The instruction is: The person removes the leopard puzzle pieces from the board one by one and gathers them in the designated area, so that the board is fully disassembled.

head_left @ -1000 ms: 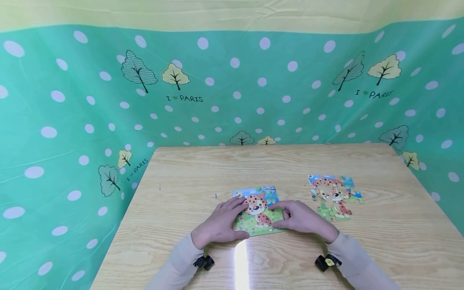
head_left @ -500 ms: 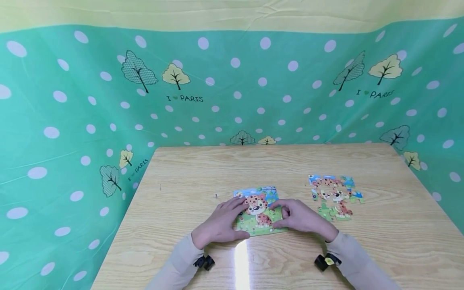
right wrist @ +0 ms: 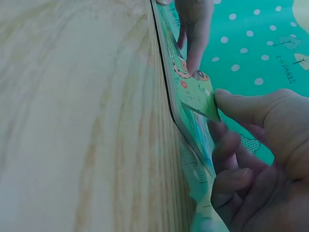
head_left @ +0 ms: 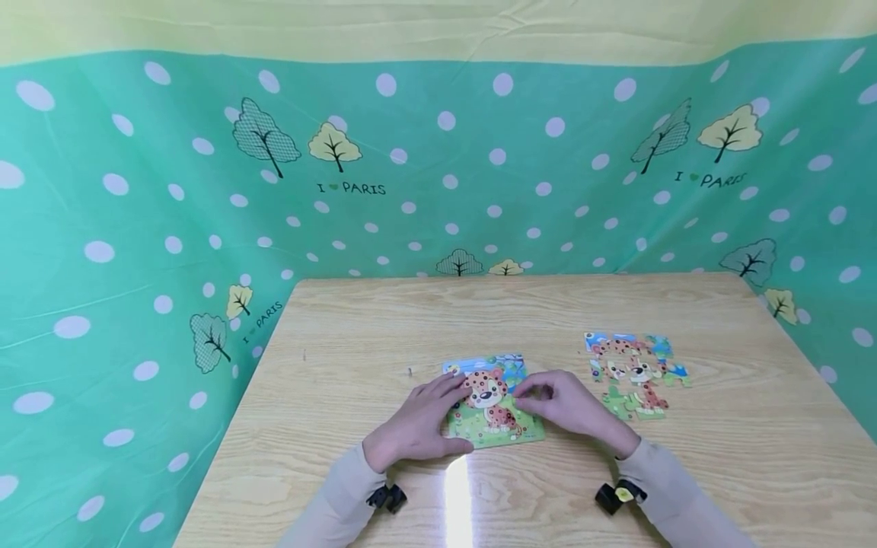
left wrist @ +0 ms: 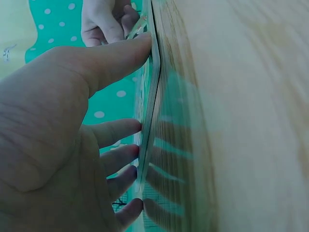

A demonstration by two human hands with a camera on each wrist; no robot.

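Observation:
A leopard jigsaw puzzle [head_left: 496, 426] lies on the table in front of me, its green lower part and blue sky showing. My left hand [head_left: 419, 422] rests on its left side, fingers spread and fairly straight, thumb at the near edge. In the left wrist view the fingertips and thumb [left wrist: 116, 60] touch the puzzle's surface. At the puzzle's right side, my right hand [head_left: 565, 403] pinches a green puzzle piece [right wrist: 202, 99] between thumb and index finger. That piece tilts up from the puzzle board [right wrist: 186, 126] in the right wrist view. The other right fingers curl loosely.
Further right lies a second, partly assembled leopard puzzle [head_left: 620, 365] with gaps between its pieces. The wooden table [head_left: 342, 327] ends at a green dotted curtain [head_left: 411, 167] behind and at the sides. A small dark mark [head_left: 409, 371] shows left of the near puzzle.
My right hand has risen slightly from the near right corner of the puzzle, its thumb drawing up towards the index finger. More of that lower right corner now shows. The left hand stays put.

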